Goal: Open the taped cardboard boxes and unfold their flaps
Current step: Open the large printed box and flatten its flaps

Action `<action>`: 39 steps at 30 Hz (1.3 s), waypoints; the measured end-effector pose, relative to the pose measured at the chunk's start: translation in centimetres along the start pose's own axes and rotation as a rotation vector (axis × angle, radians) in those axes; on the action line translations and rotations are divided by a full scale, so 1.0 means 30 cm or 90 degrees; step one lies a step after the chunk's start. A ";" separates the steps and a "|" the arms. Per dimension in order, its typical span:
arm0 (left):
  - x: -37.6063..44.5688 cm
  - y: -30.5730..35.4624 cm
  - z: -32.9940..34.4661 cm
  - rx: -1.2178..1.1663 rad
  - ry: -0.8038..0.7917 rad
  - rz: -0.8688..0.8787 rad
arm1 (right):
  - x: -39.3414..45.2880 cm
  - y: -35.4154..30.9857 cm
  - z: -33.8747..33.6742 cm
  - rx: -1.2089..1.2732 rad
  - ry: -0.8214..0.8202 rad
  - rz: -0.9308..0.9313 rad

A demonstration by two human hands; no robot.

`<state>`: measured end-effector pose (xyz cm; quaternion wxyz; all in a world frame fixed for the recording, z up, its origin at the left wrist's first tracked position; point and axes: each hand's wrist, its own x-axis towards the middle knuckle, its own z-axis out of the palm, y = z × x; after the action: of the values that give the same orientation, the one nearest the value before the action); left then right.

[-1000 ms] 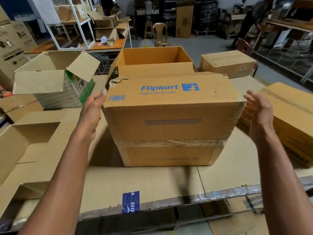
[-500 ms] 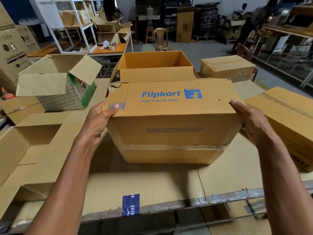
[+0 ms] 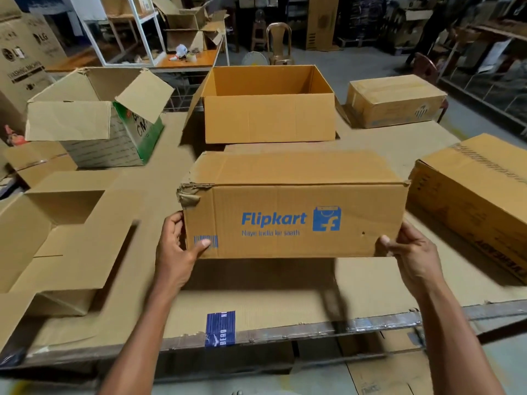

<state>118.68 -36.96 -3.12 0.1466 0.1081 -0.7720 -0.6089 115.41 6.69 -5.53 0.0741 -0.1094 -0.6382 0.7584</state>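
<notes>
fingers: our left hand point(image 3: 175, 249) clamps the Flipkart box point(image 3: 293, 212) at its left end, thumb on the front | box lifted clear over the table point(image 3: 271, 312), mid-front | right hand point(image 3: 410, 256) gripping its right end

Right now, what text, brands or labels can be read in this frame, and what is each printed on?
"Flipkart": blue print on the Flipkart box held between the left hand and right hand.
"Naye India ke saath": smaller line under it, slightly blurred.
"LG": tall carton at far left; its other print is too blurred.
"BERO": blue tape strip on the table edge.
Green-sided open box: letters cut off, unreadable.
Right-hand carton: print too blurred.
</notes>
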 end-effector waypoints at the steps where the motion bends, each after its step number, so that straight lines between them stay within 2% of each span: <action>1: -0.026 -0.039 0.007 0.010 0.013 -0.024 | -0.013 0.040 -0.006 -0.005 0.025 0.009; 5: -0.106 -0.172 0.025 0.079 0.053 -0.134 | -0.071 0.161 -0.017 -0.062 0.106 0.061; 10: -0.156 -0.242 0.047 0.116 0.057 -0.188 | -0.118 0.253 -0.030 -0.100 0.146 0.103; 16: -0.144 -0.306 0.016 0.192 -0.019 -0.251 | -0.131 0.314 -0.054 -0.134 0.178 0.144; 19: -0.099 -0.300 -0.042 0.214 -0.108 -0.235 | -0.094 0.312 -0.079 -0.180 0.194 0.132; 21: -0.051 -0.272 -0.096 0.226 -0.111 -0.208 | -0.064 0.258 -0.078 -0.188 0.219 0.102; 24: 0.022 -0.181 -0.145 0.155 -0.018 -0.172 | -0.006 0.144 -0.051 -0.170 0.186 0.055; 27: 0.075 -0.093 -0.107 0.110 -0.056 -0.134 | 0.065 0.065 -0.007 -0.217 0.093 0.045; 29: 0.091 -0.040 -0.057 0.136 -0.090 -0.115 | 0.099 0.026 0.034 -0.286 0.046 0.064; 32: 0.109 0.006 -0.004 0.149 -0.088 -0.098 | 0.117 -0.009 0.076 -0.342 0.029 0.067; 35: 0.119 0.014 -0.007 0.136 -0.045 -0.115 | 0.102 -0.030 0.073 -0.295 0.043 0.033; 39: 0.123 0.035 -0.032 0.049 -0.028 -0.117 | 0.053 -0.079 0.055 -0.152 0.053 0.018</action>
<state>115.60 -38.87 -1.54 0.0691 0.1704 -0.7845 -0.5922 113.39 5.94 -3.04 0.0760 -0.1581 -0.7189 0.6727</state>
